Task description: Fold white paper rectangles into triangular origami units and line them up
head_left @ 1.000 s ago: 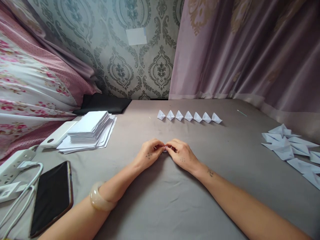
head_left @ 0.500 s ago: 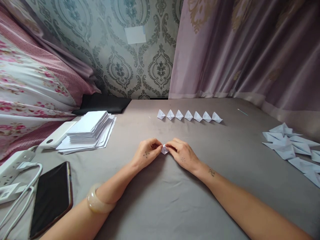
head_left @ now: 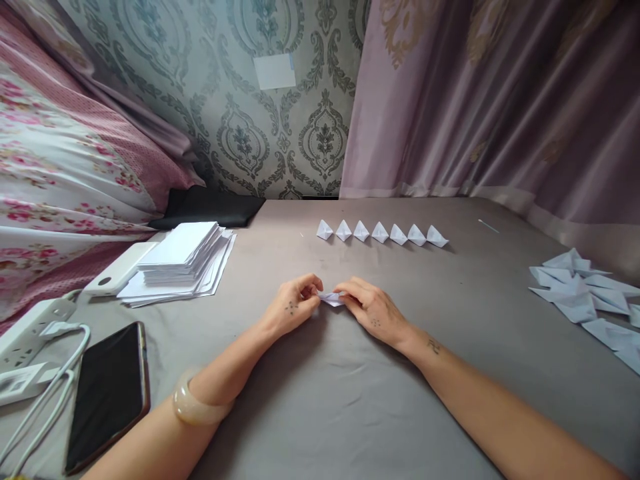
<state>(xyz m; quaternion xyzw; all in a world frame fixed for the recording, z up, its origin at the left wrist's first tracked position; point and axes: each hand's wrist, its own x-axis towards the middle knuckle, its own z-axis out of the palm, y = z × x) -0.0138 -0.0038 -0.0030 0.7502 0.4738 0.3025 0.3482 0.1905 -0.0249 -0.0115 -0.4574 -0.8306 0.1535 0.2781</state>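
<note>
A small folded white paper boat (head_left: 331, 299) is held between my two hands, just above the grey cloth. My left hand (head_left: 294, 300) pinches its left end between thumb and fingers. The opposite end sits in the pinch of my right hand (head_left: 371, 305). Fingertips cover both ends, so only the middle of the paper shows. Beyond the hands, several small folded paper boats (head_left: 380, 232) stand in a row across the table.
At the left lie a stack of white paper (head_left: 175, 263), a black phone (head_left: 107, 397) and a white power strip (head_left: 37, 330) with cables. Several larger folded papers (head_left: 575, 283) are heaped at the right. A thin white stick (head_left: 489, 226) lies at the back right.
My hands have moved slightly apart, and the paper between them now looks wider and flatter. The whole view has shifted a little; the row and the stack stay put.
</note>
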